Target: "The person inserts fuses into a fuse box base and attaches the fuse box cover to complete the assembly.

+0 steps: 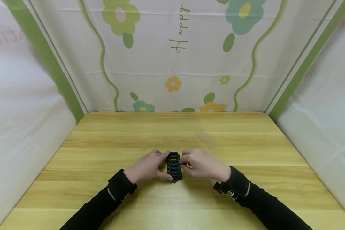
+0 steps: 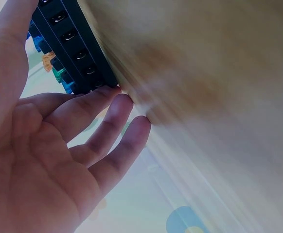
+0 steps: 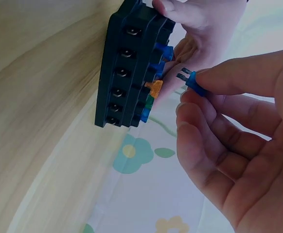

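Note:
A black blade fuse box (image 1: 176,174) lies on the table between both hands, its long side running away from me. My left hand (image 1: 148,165) grips it by the two ends, thumb at the near end and index finger at the far end. The right wrist view shows an orange blade fuse (image 3: 154,88), a green one (image 3: 149,102) and several blue ones seated along the box, with metal screw terminals down its side. My right hand (image 1: 204,164) pinches a loose blue blade fuse (image 3: 196,84) between thumb and fingers. Its two metal prongs point at the box, apart from it.
A clear plastic cover (image 1: 205,138) lies on the wooden table (image 1: 103,198) beyond my right hand. White cloth with printed flowers (image 1: 173,83) hangs behind the table's far edge, and more cloth closes in both sides.

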Demonstrator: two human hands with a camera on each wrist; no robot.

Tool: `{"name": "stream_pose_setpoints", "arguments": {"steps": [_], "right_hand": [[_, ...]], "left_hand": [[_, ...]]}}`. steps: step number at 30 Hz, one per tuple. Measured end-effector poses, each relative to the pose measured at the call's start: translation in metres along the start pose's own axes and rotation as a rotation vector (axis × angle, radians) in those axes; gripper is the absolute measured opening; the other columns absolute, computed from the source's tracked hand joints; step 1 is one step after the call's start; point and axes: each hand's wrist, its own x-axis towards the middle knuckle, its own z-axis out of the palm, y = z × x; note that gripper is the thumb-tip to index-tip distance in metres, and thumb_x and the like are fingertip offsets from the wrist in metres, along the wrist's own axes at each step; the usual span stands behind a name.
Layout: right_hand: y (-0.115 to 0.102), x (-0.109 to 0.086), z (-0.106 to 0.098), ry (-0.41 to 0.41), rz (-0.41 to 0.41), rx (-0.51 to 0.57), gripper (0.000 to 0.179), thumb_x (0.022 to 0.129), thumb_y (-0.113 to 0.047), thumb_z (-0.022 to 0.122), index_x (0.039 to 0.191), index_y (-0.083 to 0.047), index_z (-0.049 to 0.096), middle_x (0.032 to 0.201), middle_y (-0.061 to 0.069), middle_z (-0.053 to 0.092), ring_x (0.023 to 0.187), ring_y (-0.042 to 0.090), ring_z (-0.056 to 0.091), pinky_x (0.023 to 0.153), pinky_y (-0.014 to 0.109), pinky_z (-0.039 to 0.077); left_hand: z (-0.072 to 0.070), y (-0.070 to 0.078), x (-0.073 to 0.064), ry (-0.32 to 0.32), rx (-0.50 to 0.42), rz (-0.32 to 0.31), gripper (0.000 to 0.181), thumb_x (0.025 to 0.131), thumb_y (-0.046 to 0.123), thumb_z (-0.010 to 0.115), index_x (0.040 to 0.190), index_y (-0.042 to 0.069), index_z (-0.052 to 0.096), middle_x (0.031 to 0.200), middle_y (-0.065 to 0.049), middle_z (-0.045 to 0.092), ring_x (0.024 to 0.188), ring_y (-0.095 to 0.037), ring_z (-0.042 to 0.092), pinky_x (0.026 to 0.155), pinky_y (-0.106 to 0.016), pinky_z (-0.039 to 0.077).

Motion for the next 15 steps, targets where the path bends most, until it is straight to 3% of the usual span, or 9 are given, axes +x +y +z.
{"name": "stream_pose_setpoints", "arguments": {"steps": [15], "right_hand": [[-0.012, 0.009, 0.01, -0.037, 0.005, 0.035, 0.004, 0.088, -0.007, 0.072, 0.091, -0.007, 0.075, 0.088, 0.0, 0.063, 0.073, 0.005, 0.057, 0.065, 0.015, 0.046]], "left_hand": [[0.001, -0.001, 0.0, 0.016, 0.003, -0.005, 0.1, 0.075, 0.07, 0.069, 0.151, 0.01, 0.042, 0.12, -0.013, 0.057, 0.1, -0.02, 0.054, 0.077, -0.034, 0.047]]}}
